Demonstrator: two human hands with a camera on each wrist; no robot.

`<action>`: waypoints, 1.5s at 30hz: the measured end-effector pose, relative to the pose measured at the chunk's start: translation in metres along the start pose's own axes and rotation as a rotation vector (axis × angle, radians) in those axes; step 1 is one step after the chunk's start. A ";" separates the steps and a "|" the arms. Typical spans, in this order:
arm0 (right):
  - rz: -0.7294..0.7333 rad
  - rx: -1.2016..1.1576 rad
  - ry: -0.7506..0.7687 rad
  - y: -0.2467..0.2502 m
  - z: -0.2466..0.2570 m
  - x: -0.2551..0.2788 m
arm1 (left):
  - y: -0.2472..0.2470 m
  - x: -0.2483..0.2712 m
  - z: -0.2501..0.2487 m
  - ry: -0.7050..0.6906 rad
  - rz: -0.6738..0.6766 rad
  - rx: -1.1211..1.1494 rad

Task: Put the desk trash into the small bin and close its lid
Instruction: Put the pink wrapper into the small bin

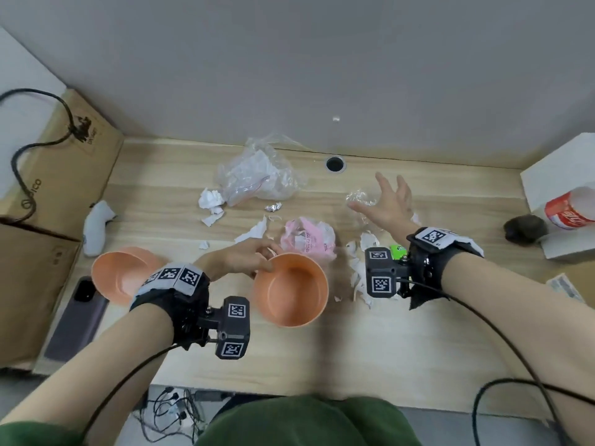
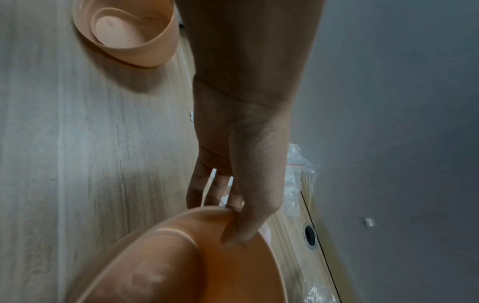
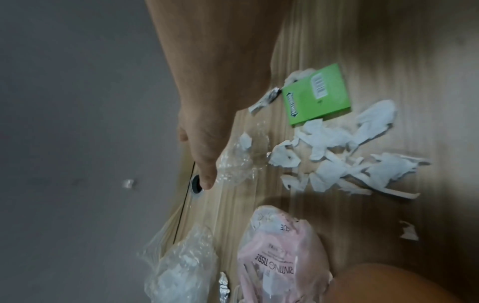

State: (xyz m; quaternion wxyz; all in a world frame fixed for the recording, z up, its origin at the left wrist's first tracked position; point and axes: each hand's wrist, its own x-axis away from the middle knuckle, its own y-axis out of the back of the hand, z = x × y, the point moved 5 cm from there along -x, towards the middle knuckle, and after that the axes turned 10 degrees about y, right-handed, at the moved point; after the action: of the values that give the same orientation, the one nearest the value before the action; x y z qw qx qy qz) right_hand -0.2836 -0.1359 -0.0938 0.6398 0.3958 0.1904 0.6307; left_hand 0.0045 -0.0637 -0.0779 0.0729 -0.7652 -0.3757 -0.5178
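My left hand (image 1: 262, 257) pinches the far rim of the small orange bin (image 1: 291, 289), thumb inside, and the bin tilts toward me; the left wrist view shows the same grip (image 2: 233, 215) on the bin (image 2: 181, 266). The orange lid (image 1: 124, 273) lies upturned at the left. My right hand (image 1: 383, 201) hovers with spread fingers over a crumpled clear wrapper (image 1: 360, 197), its thumb (image 3: 207, 178) beside that wrapper (image 3: 235, 166). Trash on the desk: a pink tissue packet (image 1: 307, 238), a big clear bag (image 1: 257, 175), a paper ball (image 1: 211, 199), foil (image 1: 273, 207), white scraps (image 1: 359, 272) and a green box (image 3: 317, 94).
Cardboard boxes (image 1: 48, 175) wall the left side, with a phone (image 1: 75, 320) and a white object (image 1: 96, 228) beside them. A white box (image 1: 560, 175), a red-labelled bottle (image 1: 570, 209) and a dark round thing (image 1: 524, 229) sit at the right. A cable hole (image 1: 335, 163) is at the desk's back.
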 end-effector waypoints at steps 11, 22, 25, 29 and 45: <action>0.210 0.075 -0.128 -0.042 -0.014 -0.017 | 0.002 -0.004 0.008 -0.003 0.009 0.049; 0.098 -0.199 0.195 -0.027 0.049 0.007 | 0.002 -0.006 0.010 -0.062 0.039 0.058; 0.352 -0.143 0.250 -0.062 0.069 0.030 | 0.005 -0.005 0.015 -0.070 0.033 0.070; 0.557 -0.027 0.276 -0.097 0.083 0.051 | 0.013 0.001 0.028 -0.070 -0.001 0.101; 0.505 0.475 0.142 -0.147 0.050 0.055 | 0.024 0.012 0.076 -0.047 -0.095 0.227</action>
State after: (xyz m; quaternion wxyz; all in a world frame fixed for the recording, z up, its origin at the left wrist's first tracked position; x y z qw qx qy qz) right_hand -0.1432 -0.0810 -0.1587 0.3391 0.5233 0.2719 0.7329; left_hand 0.0782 -0.0363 -0.0951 0.1255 -0.7453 -0.4695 -0.4565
